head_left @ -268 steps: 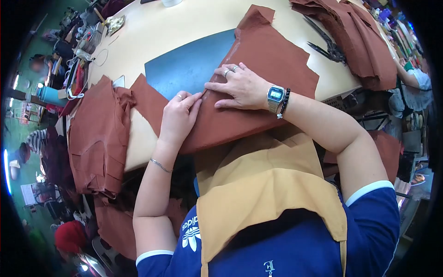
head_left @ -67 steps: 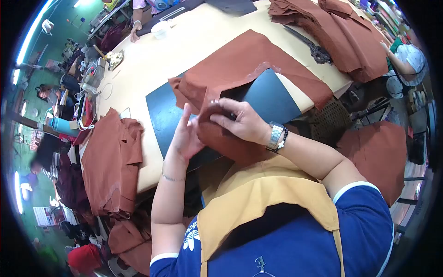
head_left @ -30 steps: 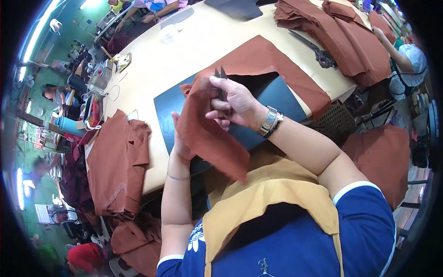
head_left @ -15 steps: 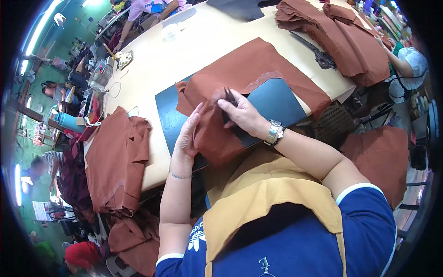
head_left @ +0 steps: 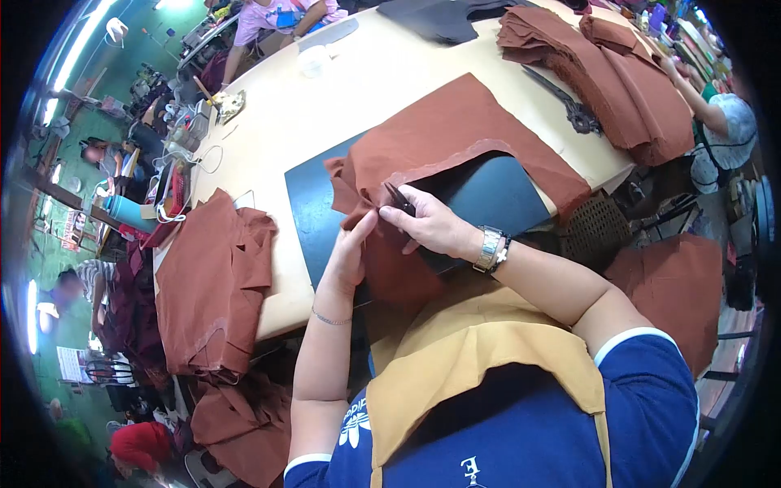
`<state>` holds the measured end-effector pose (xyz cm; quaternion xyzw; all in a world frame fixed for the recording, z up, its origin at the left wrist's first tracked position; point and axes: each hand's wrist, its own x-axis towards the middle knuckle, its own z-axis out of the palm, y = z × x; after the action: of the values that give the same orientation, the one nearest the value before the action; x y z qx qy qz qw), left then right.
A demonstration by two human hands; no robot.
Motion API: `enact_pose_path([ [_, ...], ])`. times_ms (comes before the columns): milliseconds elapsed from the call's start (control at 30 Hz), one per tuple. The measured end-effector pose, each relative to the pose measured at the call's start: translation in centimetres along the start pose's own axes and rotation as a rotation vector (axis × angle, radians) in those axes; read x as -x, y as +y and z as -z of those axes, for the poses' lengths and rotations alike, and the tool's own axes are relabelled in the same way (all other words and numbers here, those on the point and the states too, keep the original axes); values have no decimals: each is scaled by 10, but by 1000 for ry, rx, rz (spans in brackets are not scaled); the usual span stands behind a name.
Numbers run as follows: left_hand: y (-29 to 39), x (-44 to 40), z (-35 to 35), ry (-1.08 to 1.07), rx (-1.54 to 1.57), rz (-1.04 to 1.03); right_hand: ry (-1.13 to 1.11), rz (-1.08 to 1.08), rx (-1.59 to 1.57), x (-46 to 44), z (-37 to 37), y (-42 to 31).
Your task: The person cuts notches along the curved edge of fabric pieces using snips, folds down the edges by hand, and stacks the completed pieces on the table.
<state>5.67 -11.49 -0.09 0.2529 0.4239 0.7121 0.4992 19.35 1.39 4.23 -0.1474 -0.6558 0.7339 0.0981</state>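
Note:
Reddish-brown fabric (head_left: 455,122) lies over a dark blue-grey board (head_left: 305,195) at the table's near side, its near part bunched up between my hands. My left hand (head_left: 351,252) pinches a fold of this fabric between thumb and fingers. Just right of it, my right hand (head_left: 431,220) is closed around a small dark pointed tool (head_left: 398,198), tips up and to the left, its thumb close to my left fingertips. The tool's lower part is hidden in my palm. A chalky line runs along the fabric's curved inner edge.
Large black scissors (head_left: 569,102) lie beside stacked brown fabric (head_left: 618,89) at upper right. More brown fabric (head_left: 215,285) hangs over the left edge of the table (head_left: 268,106). A white container (head_left: 314,61) stands at the back. People are around the table's far and right sides.
The fabric has come down from its raised, hanging position and bunched up. My left hand has gone from spread fingers to a pinch beside my right hand. The view has shifted slightly.

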Motion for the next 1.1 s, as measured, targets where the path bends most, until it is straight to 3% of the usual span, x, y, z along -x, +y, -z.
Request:
enact_pose_path([
  [33,3,-3,-1,90,-25,52,64,102,-13,3,-3,7],
  [100,6,-9,-4,243,50,82,49,26,-149,6,10,15],
  [200,9,-9,-15,298,69,20,46,-131,-294,9,23,17],
  [333,10,-8,-6,175,128,-32,-51,-305,-372,10,25,11],
  [467,7,-5,-7,236,63,-15,-214,-344,-490,0,26,9],
  [1100,10,-6,-5,279,105,46,-201,-395,-728,-14,30,23],
])
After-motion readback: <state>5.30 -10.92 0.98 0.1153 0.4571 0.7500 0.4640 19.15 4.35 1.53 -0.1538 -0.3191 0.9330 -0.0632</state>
